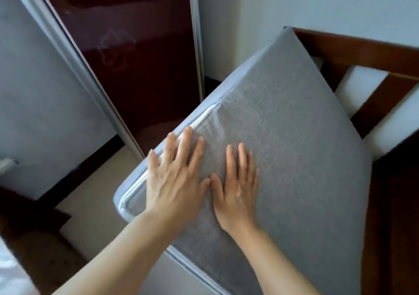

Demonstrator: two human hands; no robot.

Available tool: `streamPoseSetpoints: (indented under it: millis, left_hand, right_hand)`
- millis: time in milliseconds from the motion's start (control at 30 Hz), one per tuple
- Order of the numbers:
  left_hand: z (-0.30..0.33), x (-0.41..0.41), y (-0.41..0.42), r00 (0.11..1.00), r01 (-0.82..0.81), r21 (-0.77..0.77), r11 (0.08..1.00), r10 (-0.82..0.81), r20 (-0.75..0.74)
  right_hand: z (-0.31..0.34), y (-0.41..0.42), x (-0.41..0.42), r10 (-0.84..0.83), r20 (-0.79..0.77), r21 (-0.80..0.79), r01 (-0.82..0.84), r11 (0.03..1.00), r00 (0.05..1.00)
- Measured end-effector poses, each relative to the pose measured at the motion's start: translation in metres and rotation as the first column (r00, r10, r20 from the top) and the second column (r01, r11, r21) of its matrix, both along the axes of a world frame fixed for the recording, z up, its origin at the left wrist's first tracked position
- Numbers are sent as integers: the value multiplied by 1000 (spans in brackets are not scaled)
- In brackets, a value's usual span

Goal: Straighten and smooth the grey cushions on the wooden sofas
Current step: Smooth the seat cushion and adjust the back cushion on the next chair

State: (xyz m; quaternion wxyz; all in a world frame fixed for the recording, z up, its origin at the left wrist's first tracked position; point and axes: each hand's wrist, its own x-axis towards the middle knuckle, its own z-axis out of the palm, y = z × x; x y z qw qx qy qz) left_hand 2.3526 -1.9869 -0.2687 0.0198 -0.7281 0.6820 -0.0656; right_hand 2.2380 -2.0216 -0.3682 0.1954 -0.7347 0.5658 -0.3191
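Observation:
A large grey cushion (283,136) with white piping along its left edge fills the middle of the view, lying on a dark wooden sofa frame (362,52). My left hand (174,176) lies flat on the cushion near the piped left edge, fingers straight and spread. Beside it, my right hand (238,188) presses flat on the cushion's face, fingers straight; the two thumbs almost touch. Neither hand holds anything.
The sofa's wooden slats (374,99) show at the right with a white wall behind. A dark red glossy sliding door (136,56) with a metal frame stands at the left. Pale floor (95,195) and a dark wooden piece (29,217) lie at the lower left.

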Motion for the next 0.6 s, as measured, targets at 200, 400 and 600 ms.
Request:
streamPoseSetpoints:
  millis: [200,400,600]
  left_hand:
    - [15,5,20,961,-164,93,982,180,-210]
    - [23,40,47,840,-266,306,914,376,-393]
    - [13,58,61,768,-281,351,893,428,-476]
  right_hand:
    - [53,2,-16,214,-173,236,-170,957,961]
    - [121,2,4,650,-301,526,-447,724,698]
    - [114,23,24,653,-468,628,-296,720,596]
